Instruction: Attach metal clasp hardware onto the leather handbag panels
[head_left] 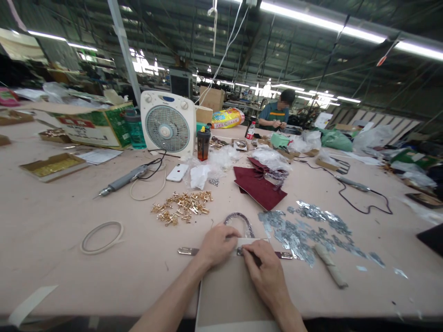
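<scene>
A beige bag panel lies before me at the table's front edge. From its top rises a dark handle wrapped in clear plastic. A dark strap with metal-plated ends sticks out on both sides. My left hand is closed over the panel's upper left edge, fingers curled and pressing down. My right hand pinches a small metal plate against the panel near the top middle; its fingertips partly cover the plate. Loose silver metal plates are spread to the right, gold-coloured fittings beyond my left hand.
Dark red pieces lie farther back. An electric screwdriver with a cord is at left, another at right. A white fan, phone and tape ring are on the table. Across it sits a person.
</scene>
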Demonstrator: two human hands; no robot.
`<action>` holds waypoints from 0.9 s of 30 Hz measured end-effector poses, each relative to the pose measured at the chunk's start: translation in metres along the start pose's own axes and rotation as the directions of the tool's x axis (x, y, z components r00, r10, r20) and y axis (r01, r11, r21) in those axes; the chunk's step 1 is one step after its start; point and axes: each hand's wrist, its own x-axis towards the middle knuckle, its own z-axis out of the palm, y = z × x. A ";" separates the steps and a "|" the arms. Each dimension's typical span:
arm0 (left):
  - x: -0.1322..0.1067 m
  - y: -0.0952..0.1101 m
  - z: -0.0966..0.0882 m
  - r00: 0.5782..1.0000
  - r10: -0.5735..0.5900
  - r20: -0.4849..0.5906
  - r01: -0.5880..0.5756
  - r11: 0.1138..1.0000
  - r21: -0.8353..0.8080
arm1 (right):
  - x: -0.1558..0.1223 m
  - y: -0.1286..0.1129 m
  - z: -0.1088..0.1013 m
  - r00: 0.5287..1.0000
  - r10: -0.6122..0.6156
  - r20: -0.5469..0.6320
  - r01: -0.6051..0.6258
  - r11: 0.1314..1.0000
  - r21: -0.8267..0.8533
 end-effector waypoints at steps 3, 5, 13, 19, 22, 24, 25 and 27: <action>-0.002 -0.001 -0.004 1.000 0.016 0.018 -0.014 0.998 -0.065 | 0.001 -0.002 0.000 1.000 0.022 0.011 -0.022 1.000 0.002; -0.004 -0.002 -0.006 0.999 0.031 0.022 -0.029 0.995 -0.097 | 0.002 -0.002 -0.001 0.999 0.028 0.030 -0.028 1.000 0.013; -0.007 -0.002 -0.007 0.997 0.075 0.007 -0.074 0.994 -0.077 | 0.009 0.004 -0.013 0.988 0.047 0.149 -0.061 0.994 0.092; -0.006 -0.006 -0.016 0.989 0.113 0.100 -0.100 0.988 -0.121 | 0.013 0.006 -0.017 0.986 0.066 0.156 -0.087 0.988 0.129; -0.006 -0.007 -0.016 0.980 0.161 0.115 -0.143 0.978 -0.155 | 0.009 0.003 -0.014 0.993 0.055 0.105 -0.066 0.993 0.100; -0.005 -0.007 -0.015 0.973 0.192 0.126 -0.167 0.969 -0.182 | 0.003 0.001 -0.010 0.999 0.025 0.043 -0.028 0.998 0.064; -0.005 -0.007 -0.015 0.971 0.199 0.131 -0.173 0.967 -0.189 | 0.001 0.000 -0.008 1.000 0.004 0.009 -0.004 0.999 0.045; -0.004 -0.006 -0.014 0.971 0.196 0.136 -0.168 0.967 -0.189 | -0.003 -0.002 -0.006 0.998 -0.038 -0.044 0.039 0.999 0.025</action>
